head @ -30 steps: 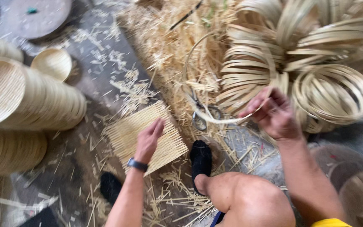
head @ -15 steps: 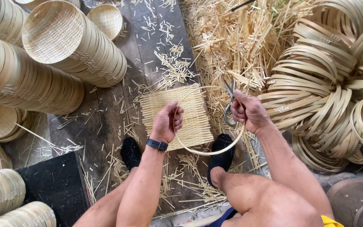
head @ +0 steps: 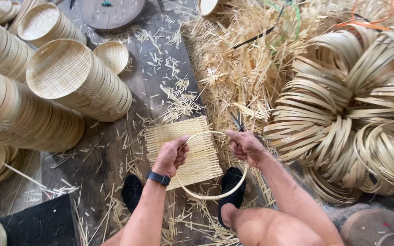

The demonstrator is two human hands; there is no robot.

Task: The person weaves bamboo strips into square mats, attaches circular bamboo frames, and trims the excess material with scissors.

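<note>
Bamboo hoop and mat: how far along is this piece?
Done: the woven mat lies flat on the floor, and stacks of finished baskets stand to the left. In hand: the left hand and right hand both grip one bamboo hoop held over the mat. Left: the mat looks square and untrimmed, not yet fixed into the hoop. Scissors lie just beyond, and a pile of spare hoops waits at right.

I see no packages, labels or signs around me. The only screen-like thing is the small dark face of the black band (head: pixel 158 177) strapped on my left wrist, and it is too small to make out.
</note>
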